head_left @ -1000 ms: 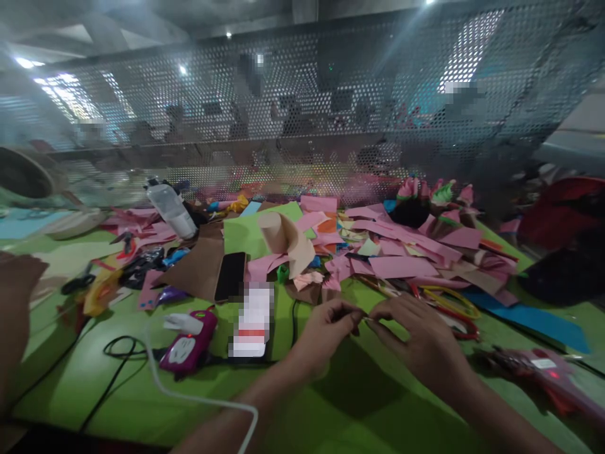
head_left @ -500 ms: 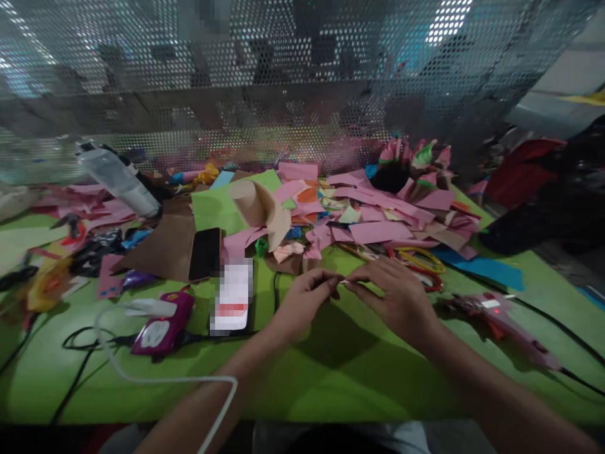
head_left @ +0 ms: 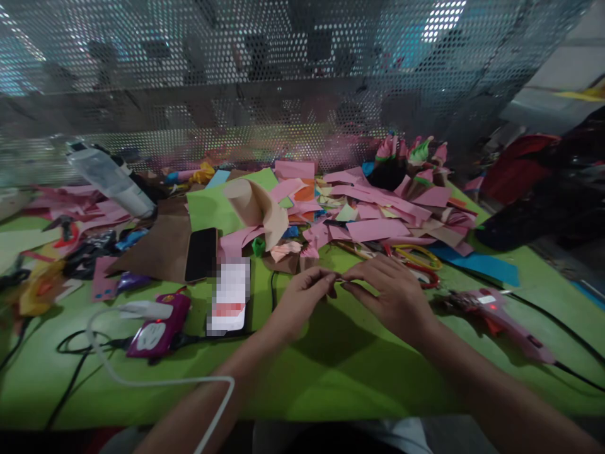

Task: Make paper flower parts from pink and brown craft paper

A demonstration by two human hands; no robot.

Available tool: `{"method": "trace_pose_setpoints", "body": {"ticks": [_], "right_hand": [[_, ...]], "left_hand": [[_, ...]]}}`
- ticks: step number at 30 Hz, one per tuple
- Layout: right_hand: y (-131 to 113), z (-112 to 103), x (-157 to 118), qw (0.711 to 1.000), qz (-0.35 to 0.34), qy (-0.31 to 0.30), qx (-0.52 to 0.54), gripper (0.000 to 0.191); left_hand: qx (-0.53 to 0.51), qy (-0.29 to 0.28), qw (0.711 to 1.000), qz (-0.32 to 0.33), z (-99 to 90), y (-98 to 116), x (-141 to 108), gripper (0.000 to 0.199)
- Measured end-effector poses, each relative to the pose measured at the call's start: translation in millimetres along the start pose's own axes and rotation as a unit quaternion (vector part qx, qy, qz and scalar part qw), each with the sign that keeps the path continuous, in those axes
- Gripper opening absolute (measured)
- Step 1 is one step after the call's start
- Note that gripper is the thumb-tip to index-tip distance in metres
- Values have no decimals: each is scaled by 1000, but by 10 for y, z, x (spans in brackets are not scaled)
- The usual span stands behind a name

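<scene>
Just above the green table (head_left: 359, 391), my left hand (head_left: 307, 296) and my right hand (head_left: 390, 290) meet fingertip to fingertip. Both are closed in a pinch around something small and pale, too small to name and mostly hidden by the fingers. To the right of my right hand lies a pink glue gun (head_left: 503, 321) with a small red light. Yellow-handled scissors (head_left: 418, 255) lie just beyond that hand. A crumpled peach paper piece (head_left: 284, 251) rests behind my left hand.
A heap of pink paper strips (head_left: 378, 228) covers the back, beside a brown paper roll (head_left: 243, 202). On the left are a clear bottle (head_left: 111, 180), a black phone (head_left: 201, 255), a lit phone (head_left: 231, 293) and a magenta power strip (head_left: 161, 325) with cables. A perforated metal screen (head_left: 283, 107) stands behind.
The view has shifted slightly, so everything sits a little further left. My hands keep their pinch, with the fingertips almost unmoved.
</scene>
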State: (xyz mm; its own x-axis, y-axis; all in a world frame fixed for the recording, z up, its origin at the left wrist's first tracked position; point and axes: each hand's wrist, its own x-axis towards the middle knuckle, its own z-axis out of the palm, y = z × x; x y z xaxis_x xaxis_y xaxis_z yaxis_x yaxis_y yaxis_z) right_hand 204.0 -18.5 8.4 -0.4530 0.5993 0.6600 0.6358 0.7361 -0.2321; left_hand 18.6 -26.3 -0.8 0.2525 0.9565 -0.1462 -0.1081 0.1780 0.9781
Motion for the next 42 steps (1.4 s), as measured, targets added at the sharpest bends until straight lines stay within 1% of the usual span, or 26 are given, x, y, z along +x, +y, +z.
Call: {"method": "trace_pose_setpoints", "body": {"ticks": [3,6,13,18,23,27,31,35,42], "right_hand": [[-10,-6,-1,1000,-1,-1,-1,8],[-29,-17,0,1000,-2,-9,1,7],[-51,-21,-4,999,-1,-36,-7,15],[-27,-5,-10,1000,3,-23,4,11],[-8,-5,-3,999,15,-24,25,8],[-5,-3,8,998,23,-25,50,9],[-6,1,14,998,34,-17,54,13],[-8,-1,14,999,20,4,45,15],[-20,5,5,999,2,13,43,17]], "left_hand": [[-12,0,1000,-5,11,6,7,27],[-5,13,1000,-4,18,10,16,28],[17,16,1000,8,9,-8,36,31],[16,19,1000,6,9,-13,33,32],[-1,30,1000,0,19,-14,21,30],[-12,32,999,-6,13,-29,18,28],[-8,29,1000,-7,5,-35,17,32],[-9,29,1000,-9,6,-27,24,35],[-27,38,999,-18,38,-8,18,37]]}}
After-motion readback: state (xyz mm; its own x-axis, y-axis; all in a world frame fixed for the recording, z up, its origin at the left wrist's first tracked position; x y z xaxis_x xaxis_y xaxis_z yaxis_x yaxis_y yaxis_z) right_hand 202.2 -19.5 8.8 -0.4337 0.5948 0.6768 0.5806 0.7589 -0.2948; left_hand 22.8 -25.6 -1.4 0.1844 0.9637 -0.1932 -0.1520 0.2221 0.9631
